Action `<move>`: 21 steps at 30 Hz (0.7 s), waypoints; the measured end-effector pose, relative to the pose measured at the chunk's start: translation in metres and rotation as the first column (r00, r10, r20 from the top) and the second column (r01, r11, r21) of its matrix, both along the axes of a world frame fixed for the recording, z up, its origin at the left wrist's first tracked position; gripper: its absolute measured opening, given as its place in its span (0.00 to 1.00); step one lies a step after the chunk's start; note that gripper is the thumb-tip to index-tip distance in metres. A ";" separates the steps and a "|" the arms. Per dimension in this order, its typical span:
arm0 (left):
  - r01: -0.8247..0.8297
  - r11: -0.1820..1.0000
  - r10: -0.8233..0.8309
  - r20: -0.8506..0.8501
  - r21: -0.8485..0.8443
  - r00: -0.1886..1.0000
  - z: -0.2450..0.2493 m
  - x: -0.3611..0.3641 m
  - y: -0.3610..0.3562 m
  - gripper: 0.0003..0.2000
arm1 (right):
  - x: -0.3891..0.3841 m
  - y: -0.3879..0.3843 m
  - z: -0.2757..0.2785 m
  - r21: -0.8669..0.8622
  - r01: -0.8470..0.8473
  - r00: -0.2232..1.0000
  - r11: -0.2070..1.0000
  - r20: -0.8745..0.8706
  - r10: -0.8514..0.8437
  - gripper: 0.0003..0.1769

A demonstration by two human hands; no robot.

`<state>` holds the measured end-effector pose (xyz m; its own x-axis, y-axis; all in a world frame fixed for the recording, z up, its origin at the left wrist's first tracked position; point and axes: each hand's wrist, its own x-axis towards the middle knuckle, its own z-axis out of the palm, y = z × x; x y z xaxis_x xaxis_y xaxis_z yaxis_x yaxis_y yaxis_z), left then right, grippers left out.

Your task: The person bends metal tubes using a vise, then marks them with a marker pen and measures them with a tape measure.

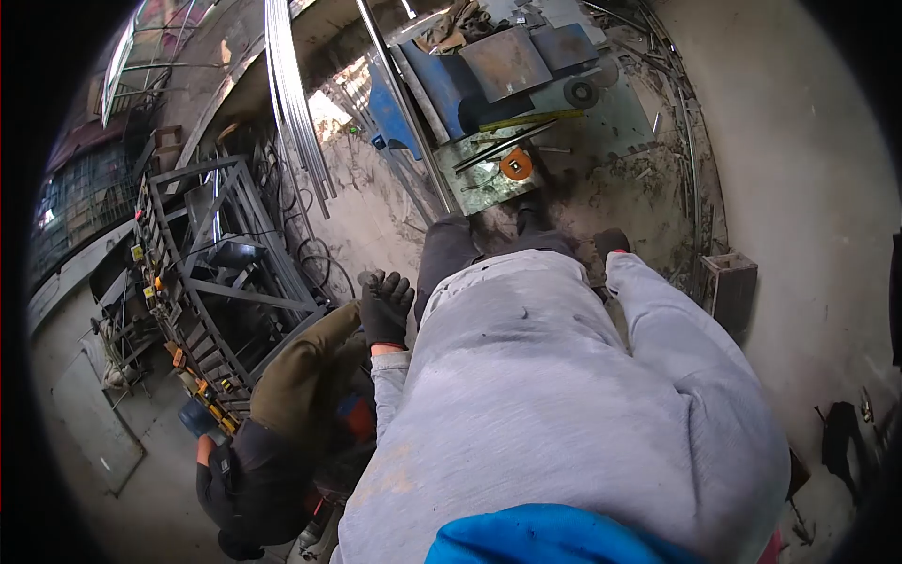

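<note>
My left hand (386,306), in a dark glove with its fingers apart, is held beside my left thigh and grips nothing visible. Beyond my right hip shows my right hand (611,242), also dark-gloved; its fingers are too foreshortened to make out. Ahead of my legs an orange tape measure (515,164) lies on a shiny metal sheet (489,195). Near it are dark metal strips (501,148), a long yellow strip (532,119) and a round black disc (580,91).
Close on my left a co-worker (301,376) bends low beside a metal frame (249,296). Long metal profiles (291,103) extend at the upper left. Blue and brown metal plates (507,62) lie at the top. On the right stands a wooden box (731,287) near the wall.
</note>
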<state>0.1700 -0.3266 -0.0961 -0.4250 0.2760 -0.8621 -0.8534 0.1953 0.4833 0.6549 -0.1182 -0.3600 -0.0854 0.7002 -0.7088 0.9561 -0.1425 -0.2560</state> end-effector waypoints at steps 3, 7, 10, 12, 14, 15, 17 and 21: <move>0.141 0.985 -0.156 -0.159 -0.101 0.975 0.031 0.033 0.023 0.24 | -0.069 0.046 -0.015 0.029 0.237 0.948 0.971 -0.227 -0.224 0.18; 0.210 0.975 -0.217 -0.120 -0.073 0.969 0.039 0.032 0.035 0.23 | -0.164 0.102 0.056 -0.113 0.335 0.797 0.935 -0.495 -0.346 0.21; 0.213 0.974 -0.209 -0.053 0.082 0.976 0.017 0.016 0.027 0.20 | -0.193 0.124 0.053 -0.151 0.348 0.729 0.925 -0.577 -0.369 0.21; 0.173 0.985 -0.174 -0.086 -0.009 0.981 0.044 0.033 0.049 0.17 | -0.199 0.130 0.003 0.242 0.221 0.900 0.945 -0.425 -0.101 0.22; 0.118 0.987 -0.131 -0.124 -0.106 0.984 0.050 0.034 0.049 0.14 | -0.198 0.132 0.051 0.294 0.134 0.983 0.946 -0.160 -0.089 0.23; 0.153 0.988 -0.155 -0.087 -0.033 0.984 0.040 0.026 0.036 0.14 | -0.182 0.129 0.030 0.419 0.006 0.997 0.908 -0.067 0.024 0.22; 0.166 0.986 -0.165 -0.048 0.023 0.985 0.035 0.025 0.022 0.14 | -0.162 0.130 0.020 0.495 -0.139 0.990 0.858 0.075 0.117 0.21; 0.047 0.989 -0.066 -0.125 -0.143 0.990 0.049 0.036 0.006 0.14 | -0.155 0.146 0.014 0.458 -0.280 0.960 0.843 0.150 0.238 0.16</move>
<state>0.2056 -0.3203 -0.0471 -0.5223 0.1835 -0.8328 -0.7713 0.3149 0.5531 0.4994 0.0282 -0.3461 -0.2659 0.9118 -0.3129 0.9620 0.2303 -0.1464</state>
